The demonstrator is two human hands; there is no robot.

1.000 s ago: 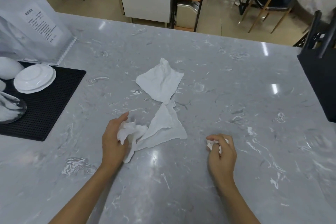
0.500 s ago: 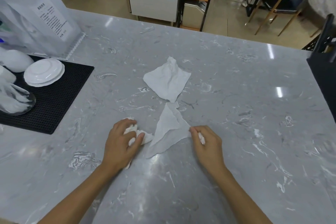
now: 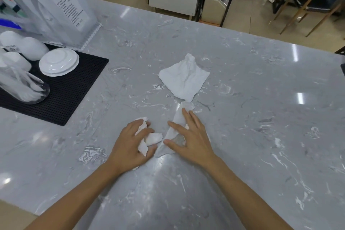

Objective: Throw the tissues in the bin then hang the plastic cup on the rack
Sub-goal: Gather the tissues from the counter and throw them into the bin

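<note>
Both hands down on the tissues, grey marble surface [image 3: 242, 99].

We've got the left hand [image 3: 130, 145] clenched around a crumpled tissue [image 3: 149, 139], bits of it poking out between the fingers [image 3: 141, 132]. Right hand [image 3: 190, 136] is spread flat, released, pressing on a flat tissue [image 3: 177, 117] just right of the left hand. A third tissue [image 3: 183, 78] lies loose a bit farther out (almost touching the flat one's far tip). Far left: black mat [image 3: 65, 95] with white plates [image 3: 58, 61] and cups.
</note>
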